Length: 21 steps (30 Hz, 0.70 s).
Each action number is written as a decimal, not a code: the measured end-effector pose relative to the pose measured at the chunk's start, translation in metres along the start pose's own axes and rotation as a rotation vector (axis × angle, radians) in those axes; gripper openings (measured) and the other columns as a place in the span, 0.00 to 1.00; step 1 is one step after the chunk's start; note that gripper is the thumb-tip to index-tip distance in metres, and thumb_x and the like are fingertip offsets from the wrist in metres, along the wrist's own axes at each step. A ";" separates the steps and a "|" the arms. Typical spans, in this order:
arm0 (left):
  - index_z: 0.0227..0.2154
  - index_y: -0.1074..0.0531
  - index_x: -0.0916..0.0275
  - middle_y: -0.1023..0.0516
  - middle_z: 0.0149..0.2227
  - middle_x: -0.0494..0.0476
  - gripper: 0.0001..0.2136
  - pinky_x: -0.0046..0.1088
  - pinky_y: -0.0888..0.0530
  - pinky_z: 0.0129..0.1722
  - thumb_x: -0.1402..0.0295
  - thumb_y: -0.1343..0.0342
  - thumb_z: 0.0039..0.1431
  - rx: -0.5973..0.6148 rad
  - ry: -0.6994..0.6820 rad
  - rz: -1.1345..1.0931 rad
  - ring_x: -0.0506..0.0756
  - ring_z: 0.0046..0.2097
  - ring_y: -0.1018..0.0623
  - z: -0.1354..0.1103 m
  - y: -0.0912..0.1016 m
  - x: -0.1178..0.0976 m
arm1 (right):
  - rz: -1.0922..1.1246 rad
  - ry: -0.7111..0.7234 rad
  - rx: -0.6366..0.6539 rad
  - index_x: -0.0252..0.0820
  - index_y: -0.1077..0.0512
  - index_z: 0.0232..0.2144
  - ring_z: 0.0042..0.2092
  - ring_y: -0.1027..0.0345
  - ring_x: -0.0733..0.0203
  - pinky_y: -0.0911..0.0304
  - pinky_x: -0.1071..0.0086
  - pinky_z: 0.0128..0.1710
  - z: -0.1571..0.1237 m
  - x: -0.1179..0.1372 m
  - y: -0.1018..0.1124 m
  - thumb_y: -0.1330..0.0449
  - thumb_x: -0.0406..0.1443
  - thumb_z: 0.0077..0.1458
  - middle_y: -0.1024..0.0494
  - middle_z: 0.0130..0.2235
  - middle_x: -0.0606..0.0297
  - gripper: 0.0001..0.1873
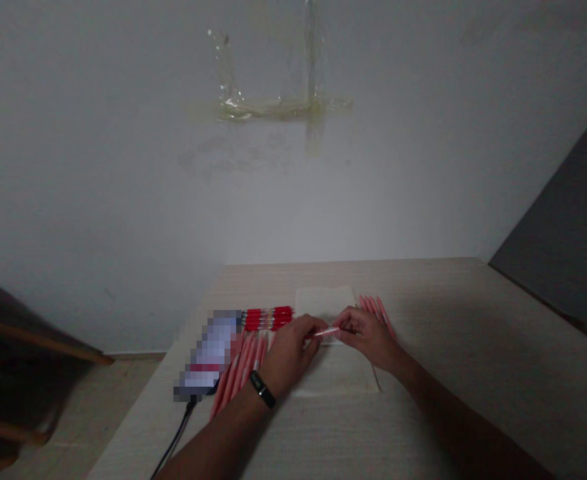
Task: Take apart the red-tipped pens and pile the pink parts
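My left hand [293,350] and my right hand [366,333] meet over a pale sheet [341,373] on the wooden table [473,373]. Both pinch the same pink pen [327,331], one at each end, fingers closed. A row of red-capped pens [268,318] lies just left of my left hand. More pink pens [238,373] lie under and beside my left wrist, which wears a black band. Several other pink pens [376,307] fan out behind my right hand.
A pixelated phone-like object [208,357] with a black cable [173,440] rests at the table's left edge. A dark wooden chair [13,373] stands at the far left. A white wall with old tape [278,107] is behind; a dark panel [568,267] at right.
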<state>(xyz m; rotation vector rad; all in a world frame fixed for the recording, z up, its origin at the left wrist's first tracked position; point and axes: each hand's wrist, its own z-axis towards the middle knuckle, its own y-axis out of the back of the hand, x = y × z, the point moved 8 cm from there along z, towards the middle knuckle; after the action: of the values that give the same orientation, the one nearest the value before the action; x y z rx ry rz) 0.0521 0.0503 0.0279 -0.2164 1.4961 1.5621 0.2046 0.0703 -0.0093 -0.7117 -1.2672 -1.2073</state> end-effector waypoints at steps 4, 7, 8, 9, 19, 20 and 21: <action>0.42 0.24 0.60 0.23 0.39 0.57 0.09 0.29 0.31 0.42 0.71 0.49 0.63 -0.033 -0.032 0.033 0.55 0.41 0.25 0.000 0.003 -0.002 | 0.095 -0.083 0.031 0.41 0.29 0.34 0.29 0.34 0.65 0.40 0.71 0.28 0.000 -0.011 -0.003 0.33 0.47 0.53 0.28 0.28 0.69 0.17; 0.42 0.25 0.60 0.23 0.39 0.57 0.09 0.29 0.31 0.41 0.70 0.48 0.63 -0.053 -0.020 0.039 0.55 0.41 0.25 0.000 0.004 0.000 | 0.128 -0.112 0.069 0.40 0.30 0.34 0.28 0.33 0.66 0.40 0.72 0.27 -0.001 -0.017 -0.008 0.33 0.46 0.52 0.27 0.27 0.69 0.17; 0.42 0.25 0.60 0.23 0.40 0.57 0.09 0.29 0.31 0.41 0.71 0.48 0.63 -0.059 -0.013 0.036 0.54 0.41 0.25 0.000 0.004 0.000 | 0.139 -0.116 0.083 0.40 0.30 0.34 0.28 0.33 0.66 0.40 0.72 0.28 -0.001 -0.018 -0.009 0.32 0.46 0.52 0.27 0.27 0.69 0.17; 0.43 0.26 0.60 0.23 0.40 0.57 0.09 0.29 0.31 0.40 0.71 0.48 0.62 -0.062 -0.007 0.032 0.54 0.41 0.25 0.000 0.004 0.001 | 0.149 -0.120 0.096 0.40 0.30 0.35 0.29 0.32 0.65 0.40 0.71 0.28 -0.002 -0.019 -0.010 0.32 0.45 0.52 0.26 0.27 0.69 0.17; 0.41 0.27 0.60 0.23 0.39 0.55 0.07 0.28 0.31 0.39 0.71 0.48 0.62 -0.060 -0.003 0.042 0.54 0.40 0.25 0.000 0.005 -0.001 | 0.175 -0.147 0.096 0.40 0.29 0.36 0.29 0.31 0.65 0.38 0.71 0.29 -0.003 -0.025 -0.012 0.31 0.43 0.50 0.26 0.28 0.68 0.16; 0.41 0.27 0.60 0.23 0.39 0.55 0.07 0.28 0.31 0.39 0.71 0.48 0.62 -0.062 -0.004 0.040 0.54 0.40 0.25 0.000 0.005 -0.001 | 0.170 -0.147 0.090 0.40 0.29 0.36 0.30 0.31 0.65 0.38 0.71 0.29 -0.003 -0.026 -0.011 0.31 0.43 0.50 0.26 0.29 0.68 0.16; 0.41 0.27 0.60 0.23 0.39 0.56 0.07 0.28 0.31 0.39 0.71 0.48 0.62 -0.067 -0.007 0.037 0.54 0.40 0.25 0.000 0.005 -0.001 | 0.164 -0.147 0.083 0.40 0.29 0.36 0.30 0.31 0.65 0.38 0.71 0.29 -0.002 -0.027 -0.010 0.31 0.43 0.50 0.26 0.29 0.68 0.17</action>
<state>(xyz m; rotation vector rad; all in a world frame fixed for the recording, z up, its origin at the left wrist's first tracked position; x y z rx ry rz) 0.0489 0.0506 0.0323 -0.2228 1.4515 1.6419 0.1992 0.0727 -0.0376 -0.8386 -1.3445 -0.9780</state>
